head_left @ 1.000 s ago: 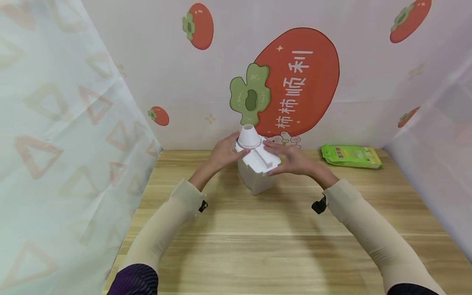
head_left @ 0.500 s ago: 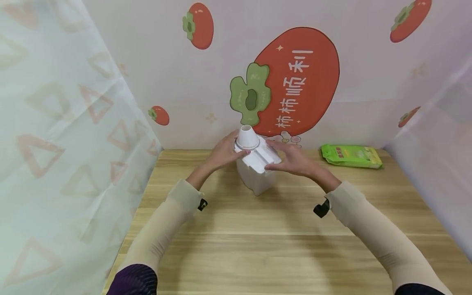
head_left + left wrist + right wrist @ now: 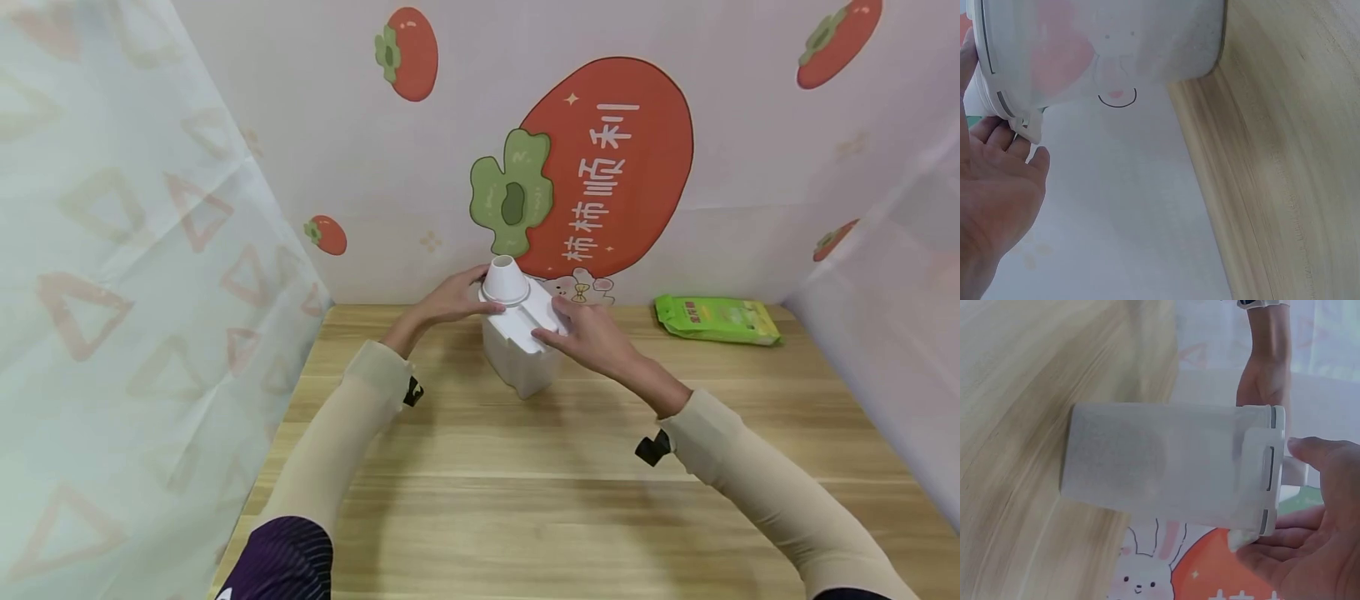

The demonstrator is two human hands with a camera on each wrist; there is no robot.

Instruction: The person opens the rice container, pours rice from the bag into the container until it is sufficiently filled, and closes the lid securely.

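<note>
A white, slightly see-through plastic container (image 3: pixel 1166 462) stands upright on the table near the back wall. Its white lid (image 3: pixel 517 321) carries a cone-shaped spout (image 3: pixel 506 282) and a raised ridge. At the lid's left edge my left hand (image 3: pixel 453 298) holds on, thumb on top and fingers behind the spout. From the right, my right hand (image 3: pixel 596 335) grips the lid's edge, its thumb over the ridge. In the right wrist view its fingers (image 3: pixel 1291 540) curl at the rim by a small latch tab (image 3: pixel 1242 540).
A green packet (image 3: pixel 716 319) lies at the back right of the wooden table (image 3: pixel 525 500). Behind the container rises a wall covering (image 3: pixel 420 175) printed with red persimmons, and side sheets (image 3: pixel 142 292) (image 3: pixel 900 317) stand to left and right.
My right thumb has shifted from the lid's front corner onto its top, and the right wrist has dropped toward me. My left wrist has risen slightly. The container has barely moved.
</note>
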